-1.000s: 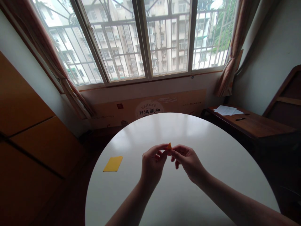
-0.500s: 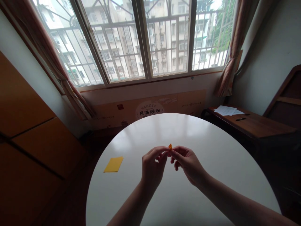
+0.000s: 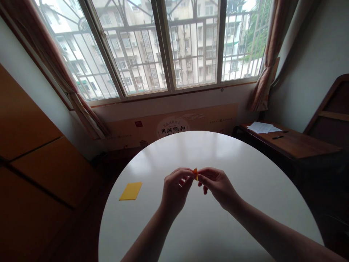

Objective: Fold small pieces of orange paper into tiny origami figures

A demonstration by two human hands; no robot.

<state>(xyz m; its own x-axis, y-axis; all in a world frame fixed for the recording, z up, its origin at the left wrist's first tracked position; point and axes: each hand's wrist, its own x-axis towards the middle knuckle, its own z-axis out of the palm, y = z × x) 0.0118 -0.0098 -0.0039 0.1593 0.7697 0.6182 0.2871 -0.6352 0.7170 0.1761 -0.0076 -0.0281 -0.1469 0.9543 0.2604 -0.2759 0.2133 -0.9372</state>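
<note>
A small folded piece of orange-yellow paper (image 3: 195, 174) is pinched between both hands above the middle of the white round table (image 3: 218, 233). My left hand (image 3: 176, 191) grips its left side with thumb and forefinger, the other fingers curled behind. From the right, my right hand (image 3: 216, 183) pinches the same paper between thumb and forefinger. Its lower fingers are bent. Most of the paper is hidden by the fingertips, so its folded shape cannot be made out. To the left lies a flat square of yellow paper (image 3: 131, 191) on the tabletop.
Behind the table, a printed cardboard panel (image 3: 131, 129) stands under the barred window (image 3: 191, 54). At the right, a low wooden table (image 3: 305, 145) carries white sheets (image 3: 262, 127) and a small dark object (image 3: 277, 137). An orange-brown cabinet (image 3: 29, 174) stands at the left.
The fingertips have drawn slightly apart, and more of the folded paper shows between them, reaching lower than before. Both hands still pinch it. The yellow square stays on the table.
</note>
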